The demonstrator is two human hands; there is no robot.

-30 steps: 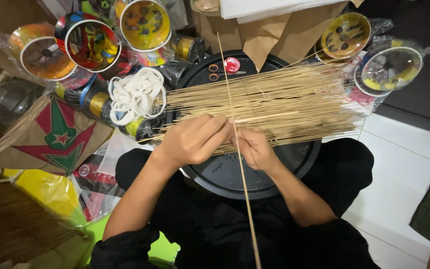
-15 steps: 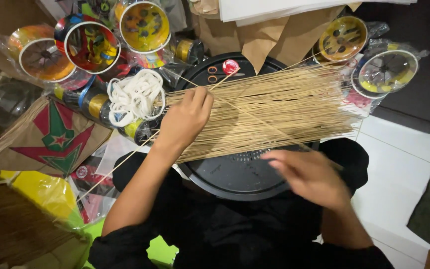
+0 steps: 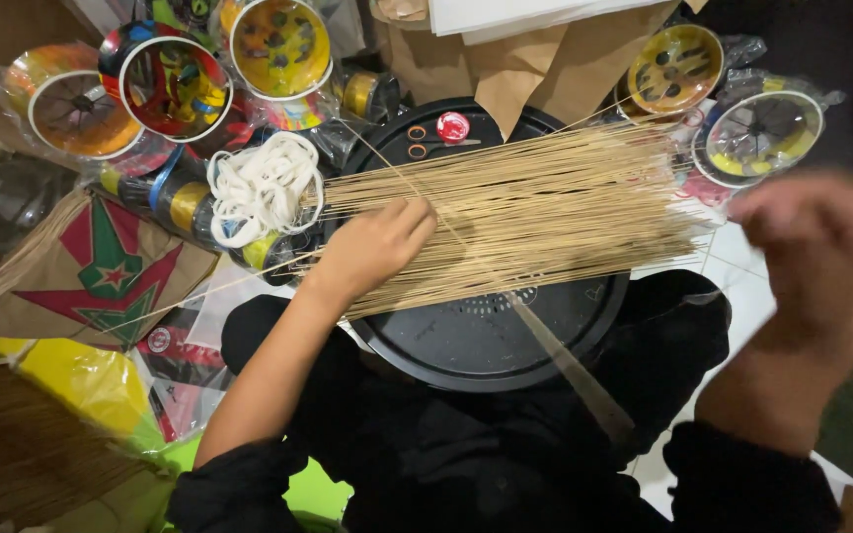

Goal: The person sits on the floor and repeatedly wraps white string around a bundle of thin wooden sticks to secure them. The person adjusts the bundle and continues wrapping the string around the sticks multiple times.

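right hand (image 3: 821, 266): near right, raised, blurred; grip cannot be told. left hand (image 3: 377, 247): fingers pressed flat on bamboo sticks (image 3: 545, 212), spread across round black tray (image 3: 486, 345) on lap. white cord coil (image 3: 264, 188): just left. colourful reels (image 3: 175, 84): far left.

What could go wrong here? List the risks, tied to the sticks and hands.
1. The thin bamboo sticks overhang the round black tray on the right; only the left hand presses them, so loose ends could roll off.
2. The right hand, blurred and raised at the right, seems to draw one stick across the pile, which might drag others askew.
3. The small scissors lie by the stick tips and could get knocked.
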